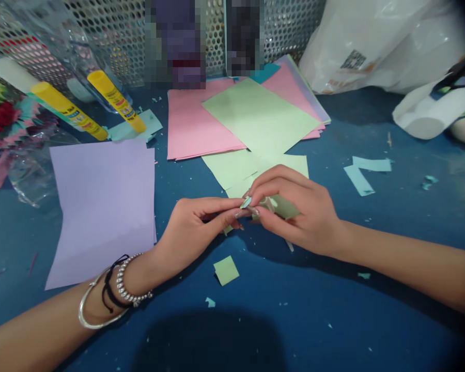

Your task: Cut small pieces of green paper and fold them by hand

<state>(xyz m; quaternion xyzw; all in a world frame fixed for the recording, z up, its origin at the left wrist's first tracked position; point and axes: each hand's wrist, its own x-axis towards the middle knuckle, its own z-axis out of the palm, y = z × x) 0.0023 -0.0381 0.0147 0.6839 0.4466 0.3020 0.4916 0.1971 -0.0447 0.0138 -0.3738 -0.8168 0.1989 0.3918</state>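
1. Two hands of yours meet over the blue table [372, 336], fingertips touching. Your left hand [207, 219] has its thumb and fingers drawn narrow, pinching a small green-and-blue piece [246, 202]; your right hand [298, 214] closes its fingertips on that same piece from the other side.
2. Under your right palm you have some pale green paper [289, 206]; whether it is held or just lies there, you cannot tell from this view.
3. On your left wrist you wear a beaded bracelet [121, 287], a black cord [107, 289] and a silver bangle [95, 326].
4. Just nearer to you than the fingertips lies a small green square [227, 270].
5. Beyond your hands, pale green sheets [220, 168] lie partly covered by the pink sheets [201, 121], and another green sheet [261, 116] rests turned cornerwise on the pink.
6. To your left is a lilac sheet [104, 206]; past it are two yellow glue sticks [116, 101], the right one with its end over a light blue piece [153, 124].
7. To your right are two light blue strips [358, 181] touching at a corner, and behind them, by the metal mesh [287, 26], stands a white plastic bag [356, 41].
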